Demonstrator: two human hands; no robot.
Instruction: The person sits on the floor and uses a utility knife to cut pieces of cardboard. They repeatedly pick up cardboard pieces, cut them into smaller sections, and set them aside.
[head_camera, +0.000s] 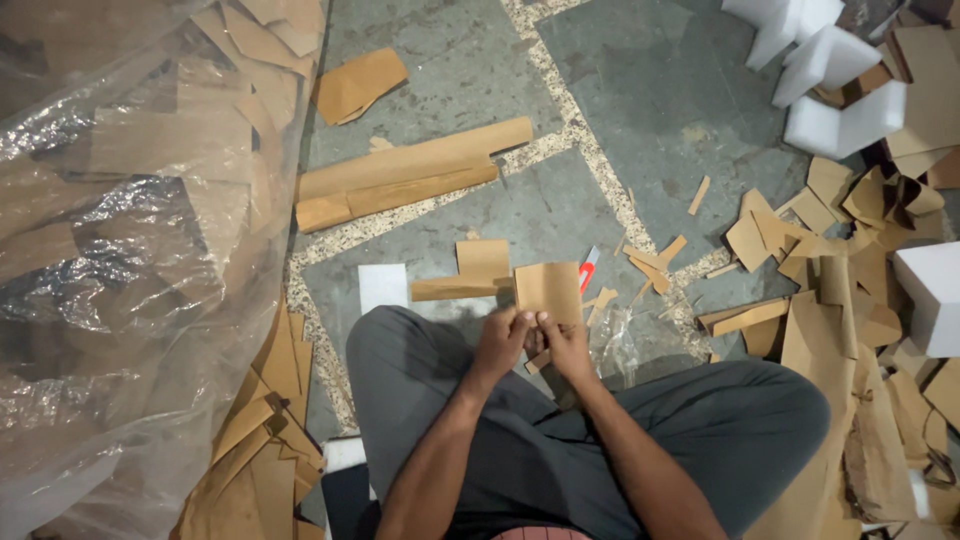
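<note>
Both hands, left hand (502, 340) & right hand (565, 343), pinch the bottom edge of a small cardboard piece (548, 291) w/ fingers closed, red cutter (589, 268) just beside it.

Posture: seated, knees spread wide, both forearms running forward between the thighs.
Left arm: bare, angled up and inward from lower left, wrist straight.
Right arm: bare, angled up and inward from lower right, meeting the left at centre.
Left hand (500, 340): fingers curled, thumb forward, closed in a pinch.
Right hand (565, 343): fingers curled, thumb up, closed in a pinch.
Hands: side by side, touching, out in front of the lap.
</note>
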